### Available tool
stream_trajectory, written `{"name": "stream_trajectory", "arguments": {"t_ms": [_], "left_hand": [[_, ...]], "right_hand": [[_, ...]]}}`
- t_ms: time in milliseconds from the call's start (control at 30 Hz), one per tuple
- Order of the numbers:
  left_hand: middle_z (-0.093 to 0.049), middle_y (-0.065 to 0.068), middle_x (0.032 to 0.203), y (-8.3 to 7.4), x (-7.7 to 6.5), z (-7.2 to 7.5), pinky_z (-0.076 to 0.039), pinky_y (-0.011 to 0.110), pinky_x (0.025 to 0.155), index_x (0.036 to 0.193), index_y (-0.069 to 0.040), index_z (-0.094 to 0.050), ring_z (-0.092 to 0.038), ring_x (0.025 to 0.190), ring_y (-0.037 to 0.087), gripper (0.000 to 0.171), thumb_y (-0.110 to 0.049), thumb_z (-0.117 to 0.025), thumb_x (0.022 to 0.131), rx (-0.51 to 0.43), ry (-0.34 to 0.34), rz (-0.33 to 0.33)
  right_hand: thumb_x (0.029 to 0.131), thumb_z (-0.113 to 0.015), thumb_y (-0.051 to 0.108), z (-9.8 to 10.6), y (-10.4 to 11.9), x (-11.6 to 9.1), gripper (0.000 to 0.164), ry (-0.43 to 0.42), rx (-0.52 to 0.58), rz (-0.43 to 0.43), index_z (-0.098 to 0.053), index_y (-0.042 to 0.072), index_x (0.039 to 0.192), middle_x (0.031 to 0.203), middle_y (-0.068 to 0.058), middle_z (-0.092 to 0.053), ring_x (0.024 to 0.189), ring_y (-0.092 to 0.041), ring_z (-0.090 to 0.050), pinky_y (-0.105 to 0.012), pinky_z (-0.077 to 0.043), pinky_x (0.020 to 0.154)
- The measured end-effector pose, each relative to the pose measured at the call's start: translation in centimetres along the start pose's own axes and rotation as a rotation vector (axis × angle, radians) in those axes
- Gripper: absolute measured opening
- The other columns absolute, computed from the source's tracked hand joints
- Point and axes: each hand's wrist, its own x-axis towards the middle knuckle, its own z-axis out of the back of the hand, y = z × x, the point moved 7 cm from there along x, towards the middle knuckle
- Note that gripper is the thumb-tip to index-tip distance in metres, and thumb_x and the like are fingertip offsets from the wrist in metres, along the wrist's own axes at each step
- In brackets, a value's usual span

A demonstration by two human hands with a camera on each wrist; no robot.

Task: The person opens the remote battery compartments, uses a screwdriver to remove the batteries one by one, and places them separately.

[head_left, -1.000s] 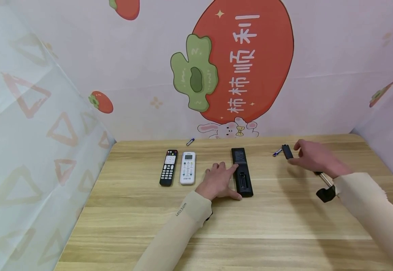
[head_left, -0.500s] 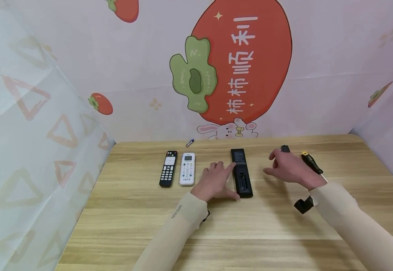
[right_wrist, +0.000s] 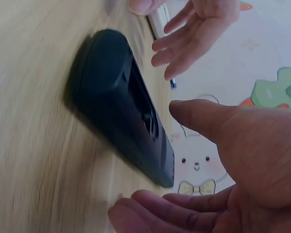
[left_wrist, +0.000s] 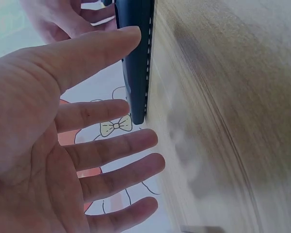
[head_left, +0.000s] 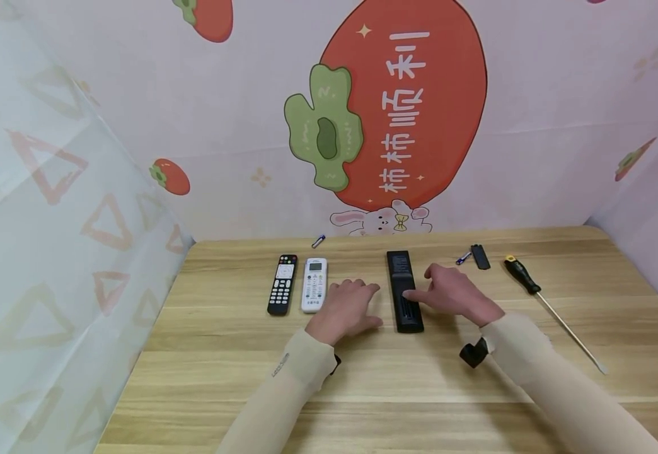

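A black remote control (head_left: 401, 268) lies face down on the table, its battery compartment uncovered. A metal spring shows inside that compartment in the right wrist view. To its left my left hand (head_left: 347, 309) is spread, fingers and thumb extended and holding nothing. My right hand (head_left: 454, 293) reaches over the remote's right side, thumb overlapping the compartment in the head view. In the right wrist view a gap shows between that thumb and the remote (right_wrist: 106, 97), with the fingers on its other side. A small black battery cover (head_left: 480, 256) and a battery (head_left: 463, 258) lie behind the right hand.
A black remote with white buttons (head_left: 282, 285) and a white remote with a small screen (head_left: 314, 285) lie to the left. Another battery (head_left: 319, 241) is near the table's back edge. A long screwdriver (head_left: 524, 277) lies at the right. Printed cloth walls surround the table.
My right hand has come left from the battery cover to the black remote, uncovering the screwdriver. My left hand has drawn back slightly left, away from the remote.
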Motion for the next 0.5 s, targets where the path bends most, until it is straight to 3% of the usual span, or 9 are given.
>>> {"name": "stream_trajectory", "arguments": {"t_ms": [100,333,500], "left_hand": [[-0.065,0.008,0.129,0.1,-0.4,0.1,-0.046,0.050,0.100,0.139,-0.015,-0.063,-0.059,0.116,0.027,0.060,-0.045,-0.078,0.089,0.006,-0.008,-0.002],[-0.067,0.006,0.119,0.3,-1.3,0.6,-0.049,0.048,0.094,0.132,-0.014,-0.067,-0.060,0.109,0.026,0.052,-0.044,-0.075,0.091,0.044,-0.045,-0.036],[-0.067,0.007,0.119,0.8,-1.8,0.8,-0.050,0.047,0.093,0.128,-0.014,-0.070,-0.060,0.107,0.026,0.048,-0.043,-0.075,0.091,0.045,-0.079,-0.041]], "right_hand": [[0.087,-0.074,0.056,-0.5,0.6,0.4,0.082,-0.014,-0.022,-0.017,-0.054,-0.011,0.129,0.111,-0.024,-0.067,0.084,-0.026,-0.062,-0.040,-0.055,0.072],[0.083,-0.078,0.055,-1.6,1.8,1.2,0.075,-0.017,-0.051,-0.044,-0.057,-0.009,0.115,0.085,-0.014,-0.061,0.070,-0.025,-0.058,-0.034,-0.047,0.059],[0.083,-0.077,0.056,-2.5,2.1,1.8,0.083,-0.010,-0.126,-0.072,-0.052,-0.013,0.120,0.090,-0.018,-0.061,0.074,-0.026,-0.061,-0.038,-0.053,0.063]]}}
